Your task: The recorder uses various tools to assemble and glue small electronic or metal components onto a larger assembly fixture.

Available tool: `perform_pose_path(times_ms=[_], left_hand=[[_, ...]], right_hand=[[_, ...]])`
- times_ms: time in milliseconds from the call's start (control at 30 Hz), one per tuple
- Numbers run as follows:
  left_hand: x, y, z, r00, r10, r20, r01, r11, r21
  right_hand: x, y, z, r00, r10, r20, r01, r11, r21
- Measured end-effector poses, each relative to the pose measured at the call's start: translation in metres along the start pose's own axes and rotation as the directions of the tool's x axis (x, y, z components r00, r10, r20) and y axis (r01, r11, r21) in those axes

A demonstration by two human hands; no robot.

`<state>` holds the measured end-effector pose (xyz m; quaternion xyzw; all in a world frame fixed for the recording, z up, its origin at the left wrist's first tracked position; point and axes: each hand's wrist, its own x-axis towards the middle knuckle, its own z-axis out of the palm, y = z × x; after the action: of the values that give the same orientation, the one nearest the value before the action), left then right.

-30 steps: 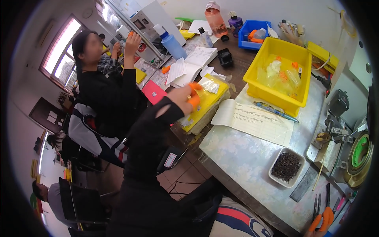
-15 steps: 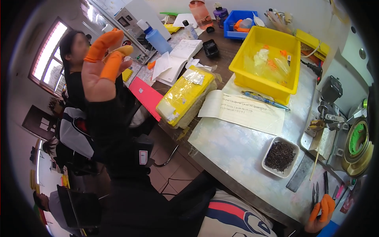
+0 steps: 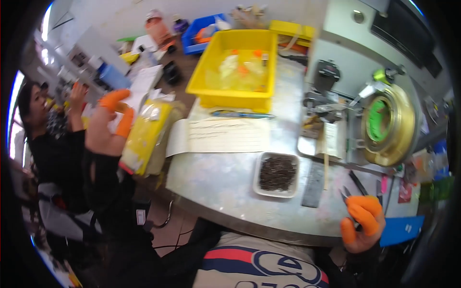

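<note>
Two hands wear orange finger covers: the right hand's [image 3: 363, 221] fingers curl around a pointed tool [image 3: 345, 194]; the left hand's [image 3: 105, 127] are bent, any grip unclear, near a yellow box [image 3: 149, 137]. Between them, a white dish [image 3: 275, 194] of dark strands [image 3: 277, 174] sits on the table [image 3: 216, 182].

The right hand [image 3: 363, 224] hid the lower part of a pointed tool [image 3: 345, 193], so whether it gripped the tool could not be told. Blur softened the left hand [image 3: 106, 126], leaving anything between its fingertips unclear. The handwriting on the notebook [image 3: 230, 137] was smeared, the dark bits [image 3: 277, 174] were too fine to identify, and the sleeves sank into shadow near the lower edge.
</note>
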<state>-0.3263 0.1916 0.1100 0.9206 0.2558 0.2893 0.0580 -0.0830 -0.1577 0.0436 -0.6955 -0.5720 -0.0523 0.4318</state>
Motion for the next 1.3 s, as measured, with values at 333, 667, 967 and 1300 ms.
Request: perform_pose_path(times_ms=[333, 667, 967, 1300], left_hand=[[0.073, 0.144, 0.158, 0.649, 0.068, 0.757, 0.597, 0.571, -0.564], [0.054, 0.145, 0.242, 0.858, 0.390, -0.335, -0.500, 0.486, -0.717], [0.076, 0.182, 0.166, 0.937, 0.316, -0.152, -0.335, 0.684, -0.648], [0.086, 0.198, 0.190, 0.910, 0.385, -0.157, -0.395, 0.685, -0.612]], right_hand=[[0.070, 0.005, 0.044, 0.768, 0.627, 0.131, -0.310, 0.186, 0.932], [0.092, 0.058, 0.072, 0.684, 0.714, -0.152, -0.172, 0.360, 0.917], [0.067, 0.109, 0.043, 0.933, 0.305, 0.190, -0.276, 0.271, 0.922], [0.070, 0.106, 0.049, 0.851, 0.507, 0.136, -0.266, 0.194, 0.944]])
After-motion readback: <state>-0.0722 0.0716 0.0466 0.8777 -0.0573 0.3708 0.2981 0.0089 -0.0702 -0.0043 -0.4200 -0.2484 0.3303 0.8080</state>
